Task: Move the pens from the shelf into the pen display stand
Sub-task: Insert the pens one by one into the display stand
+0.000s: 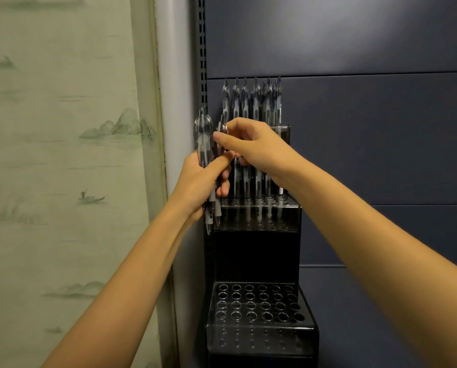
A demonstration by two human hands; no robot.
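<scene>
Nearest, the stand (261,309) shows an empty lower tier. Above it, the left hand (198,181) is wrapped around a bundle of pens (204,155); the right hand (251,144) pinches one from it. Next: drop it into an upper-tier hole, beside the standing pens (254,107).

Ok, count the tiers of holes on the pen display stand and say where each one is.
3 tiers on the pen display stand: top tier behind the right hand, filled with pens; middle tier, back row holding pens; bottom tier, all holes empty. Further tiers below the frame may be hidden.
</scene>
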